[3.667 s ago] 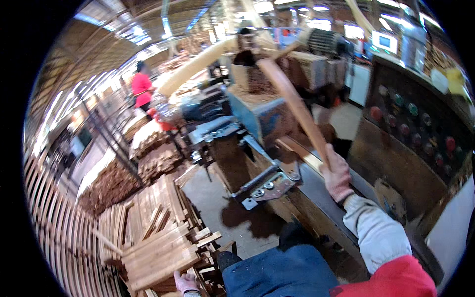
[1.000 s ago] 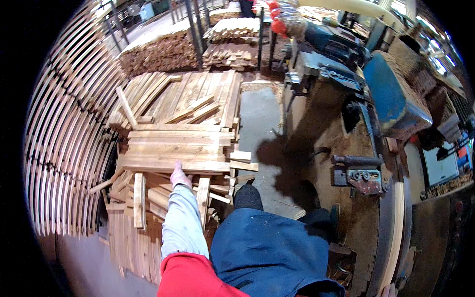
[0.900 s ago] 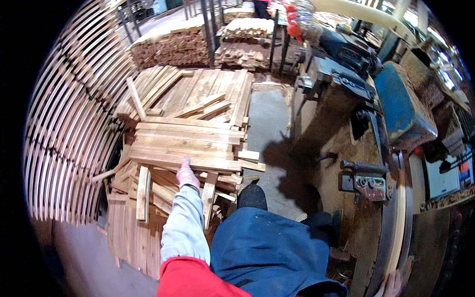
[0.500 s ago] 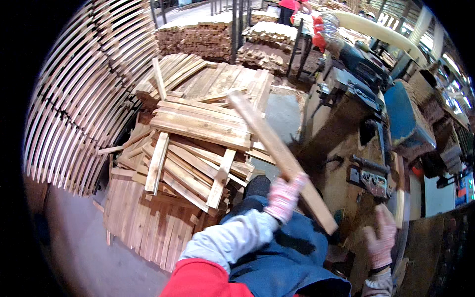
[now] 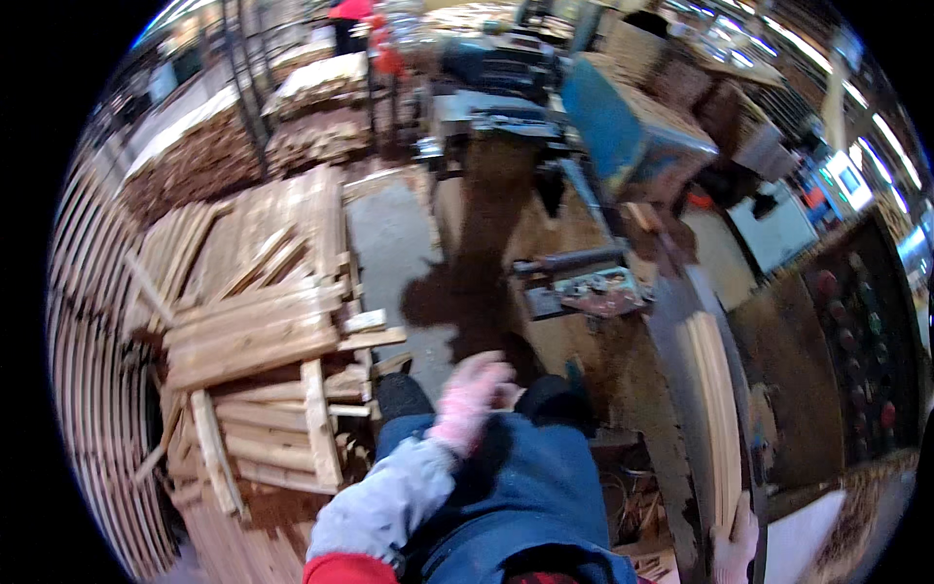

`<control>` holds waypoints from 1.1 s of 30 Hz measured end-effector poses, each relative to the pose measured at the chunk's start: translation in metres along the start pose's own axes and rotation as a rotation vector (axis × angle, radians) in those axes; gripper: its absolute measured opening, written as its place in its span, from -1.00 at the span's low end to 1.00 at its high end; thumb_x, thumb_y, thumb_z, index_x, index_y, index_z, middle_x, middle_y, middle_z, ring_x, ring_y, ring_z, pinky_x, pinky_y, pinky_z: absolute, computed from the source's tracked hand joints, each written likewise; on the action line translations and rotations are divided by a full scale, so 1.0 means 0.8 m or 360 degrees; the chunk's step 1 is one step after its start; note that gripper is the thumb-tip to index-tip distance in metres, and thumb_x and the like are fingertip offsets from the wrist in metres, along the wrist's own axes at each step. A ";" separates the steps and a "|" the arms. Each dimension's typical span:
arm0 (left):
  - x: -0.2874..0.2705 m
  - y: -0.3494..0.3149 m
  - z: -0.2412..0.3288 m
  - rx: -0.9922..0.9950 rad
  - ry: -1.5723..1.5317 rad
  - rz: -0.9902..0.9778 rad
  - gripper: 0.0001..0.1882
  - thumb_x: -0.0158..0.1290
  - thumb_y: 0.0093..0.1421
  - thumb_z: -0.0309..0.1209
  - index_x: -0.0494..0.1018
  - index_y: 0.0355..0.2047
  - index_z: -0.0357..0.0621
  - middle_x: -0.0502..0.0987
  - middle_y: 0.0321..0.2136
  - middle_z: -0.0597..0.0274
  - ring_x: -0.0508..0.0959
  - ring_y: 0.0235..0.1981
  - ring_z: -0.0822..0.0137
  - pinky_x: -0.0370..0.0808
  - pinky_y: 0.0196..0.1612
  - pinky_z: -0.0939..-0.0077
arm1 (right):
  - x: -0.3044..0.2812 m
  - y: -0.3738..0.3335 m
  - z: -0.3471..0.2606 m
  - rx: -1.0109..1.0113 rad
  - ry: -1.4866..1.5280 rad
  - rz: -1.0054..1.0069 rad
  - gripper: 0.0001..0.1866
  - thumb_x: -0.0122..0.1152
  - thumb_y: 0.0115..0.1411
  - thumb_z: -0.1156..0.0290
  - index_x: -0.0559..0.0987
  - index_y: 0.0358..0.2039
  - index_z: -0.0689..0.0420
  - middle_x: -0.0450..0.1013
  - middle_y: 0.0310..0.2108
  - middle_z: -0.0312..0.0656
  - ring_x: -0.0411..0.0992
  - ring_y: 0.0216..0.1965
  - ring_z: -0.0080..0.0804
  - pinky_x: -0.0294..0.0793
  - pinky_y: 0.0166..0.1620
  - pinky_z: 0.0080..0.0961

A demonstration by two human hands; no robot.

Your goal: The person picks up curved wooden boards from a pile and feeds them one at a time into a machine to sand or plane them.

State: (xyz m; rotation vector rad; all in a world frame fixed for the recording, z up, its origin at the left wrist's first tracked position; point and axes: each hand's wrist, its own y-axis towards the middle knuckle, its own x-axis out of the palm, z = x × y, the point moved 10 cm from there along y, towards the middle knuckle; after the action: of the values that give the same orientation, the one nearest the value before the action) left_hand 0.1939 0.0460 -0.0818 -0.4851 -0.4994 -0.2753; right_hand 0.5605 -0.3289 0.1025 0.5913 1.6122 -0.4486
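Observation:
My left hand [image 5: 472, 401], in a pinkish knit glove, hovers over my blue apron [image 5: 516, 487]. Its fingers are loosely apart and blurred, with nothing seen in them. At the lower right my right hand [image 5: 736, 553], gloved alike, closes around the near end of a long pale wooden strip [image 5: 718, 419]. That strip lies lengthwise on the machine's narrow metal bed [image 5: 671, 341], and may be more than one piece side by side. Part of the right hand is cut off by the lower rim.
Stacked boards [image 5: 253, 341] and loose strips stand on my left, beside a tall slatted stack [image 5: 97, 389]. Ahead is a machine with a blue sawdust-covered housing [image 5: 623, 127] and a metal clamp fitting [image 5: 593, 292]. A dark button panel [image 5: 861, 360] stands right; another person [image 5: 350, 15] is far off.
The view has swung right. The wooden board has left my left hand, which is now empty. My right hand, empty before, is now at the near end of the strip on the machine bed.

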 end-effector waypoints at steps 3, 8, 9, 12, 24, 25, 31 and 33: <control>-0.121 -0.015 0.026 0.0280 -0.0192 0.0437 -0.74 0.16 0.23 -0.30 0.45 -0.10 -0.07 0.48 -0.41 0.37 0.49 -0.45 0.49 0.47 -0.40 0.59 | -0.026 0.047 -0.050 -0.0193 -0.0058 0.0328 -0.19 0.35 -0.03 0.51 0.33 0.29 0.30 0.45 0.04 0.12 0.41 0.02 0.07 0.38 0.11 -0.18; -0.302 -0.076 0.066 0.0574 -0.0504 0.1074 -0.82 0.15 0.28 -0.31 0.37 -0.39 0.01 0.27 -0.56 0.49 0.26 -0.58 0.56 0.26 -0.56 0.70 | -0.038 0.177 -0.101 -0.0309 0.0327 0.0848 -0.27 0.25 0.06 0.57 0.32 0.29 0.32 0.39 0.19 0.11 0.37 0.18 -0.03 0.27 0.26 -0.28; -0.373 -0.084 0.055 0.0618 -0.0568 0.1282 -0.77 0.14 0.30 -0.24 0.35 -0.42 0.02 0.24 -0.59 0.51 0.22 -0.61 0.55 0.22 -0.58 0.65 | -0.038 0.211 -0.123 -0.0342 0.0496 0.0916 -0.28 0.25 0.08 0.56 0.32 0.30 0.30 0.37 0.22 0.09 0.35 0.22 -0.08 0.24 0.29 -0.30; -0.475 -0.060 0.050 0.0359 -0.0810 0.0696 -0.71 0.07 0.35 -0.21 0.26 -0.47 0.06 0.16 -0.64 0.54 0.18 -0.61 0.53 0.10 -0.58 0.53 | -0.032 0.288 -0.189 -0.0375 0.0762 0.0988 -0.30 0.28 0.14 0.52 0.32 0.32 0.25 0.32 0.28 0.05 0.33 0.26 -0.16 0.20 0.33 -0.33; -0.675 -0.049 0.093 0.0333 -0.0628 0.1777 -0.09 0.26 0.13 0.02 0.09 0.39 0.10 0.07 0.35 0.07 0.14 0.30 0.03 0.34 0.21 0.02 | 0.002 0.125 -0.120 -0.0403 0.0204 0.0294 -0.30 0.22 0.09 0.56 0.35 0.29 0.24 0.40 0.17 0.03 0.37 0.11 -0.07 0.28 0.23 -0.27; -0.673 -0.049 0.099 0.0316 -0.0599 0.1782 -0.11 0.27 0.12 0.01 0.13 0.37 0.10 0.12 0.31 0.10 0.21 0.23 0.04 0.39 0.14 0.05 | 0.004 0.091 -0.102 -0.0371 -0.0019 0.0219 -0.31 0.21 0.08 0.57 0.36 0.29 0.24 0.41 0.14 0.04 0.38 0.09 -0.04 0.30 0.20 -0.24; -0.604 -0.061 0.110 0.0537 -0.0474 0.1869 -0.16 0.33 0.05 0.04 0.28 0.27 0.07 0.31 0.17 0.17 0.33 0.06 0.15 0.43 -0.07 0.23 | -0.002 0.045 -0.083 -0.0497 -0.0293 0.0264 -0.36 0.16 0.04 0.60 0.42 0.22 0.20 0.35 0.19 0.08 0.28 0.18 0.15 0.19 0.29 -0.04; -0.604 -0.088 0.125 0.0760 -0.0308 0.1724 -0.20 0.34 0.03 0.05 0.36 0.21 0.01 0.43 0.06 0.22 0.41 -0.01 0.22 0.41 -0.06 0.26 | -0.001 0.097 -0.103 -0.0590 -0.0264 0.0224 -0.36 0.16 0.03 0.60 0.41 0.21 0.21 0.34 0.19 0.07 0.26 0.19 0.15 0.17 0.30 -0.05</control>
State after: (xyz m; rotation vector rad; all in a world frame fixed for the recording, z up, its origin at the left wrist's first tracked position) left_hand -0.2790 0.1020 -0.2284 -0.2572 -0.4094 0.9204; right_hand 0.5432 -0.2183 0.1176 0.3718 1.4372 -0.0859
